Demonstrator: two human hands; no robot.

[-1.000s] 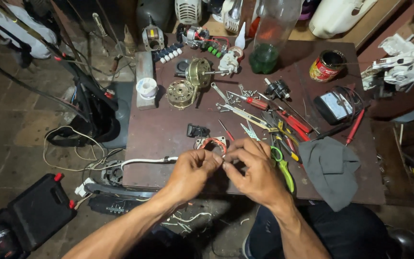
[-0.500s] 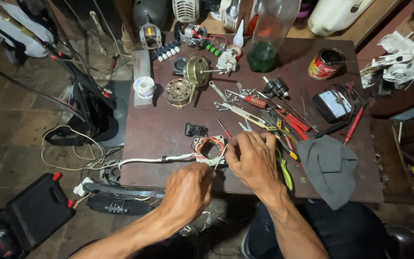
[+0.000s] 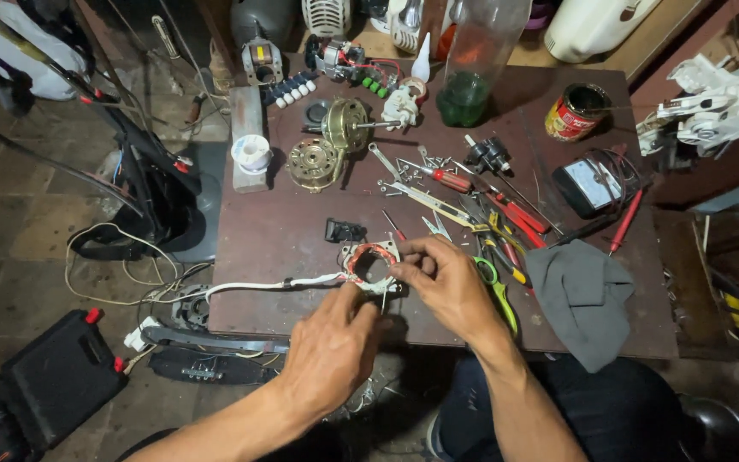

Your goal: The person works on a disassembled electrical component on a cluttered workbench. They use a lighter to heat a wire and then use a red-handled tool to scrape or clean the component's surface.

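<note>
Both hands pinch the copper-wound coil ring (image 3: 369, 265) near the counter's (image 3: 275, 239) front edge: right hand (image 3: 446, 278) at its rim, left hand (image 3: 331, 346) below. A red-labelled round tin (image 3: 576, 112) stands far right.

Red-and-yellow labelled round tin (image 3: 576, 112) at table's far right; grey-faced boxy meter (image 3: 589, 186) just below, beside grey cloth (image 3: 586, 295)

There is only one view, from the camera on the person's head. It looks steeply down on the brown table (image 3: 301, 239) from above the near edge, at about arm's length. The fingers (image 3: 412, 257) sit a little below the centre of the picture; beyond them the table goes up to the top edge, and left of them the floor (image 3: 19, 214) shows.
</note>
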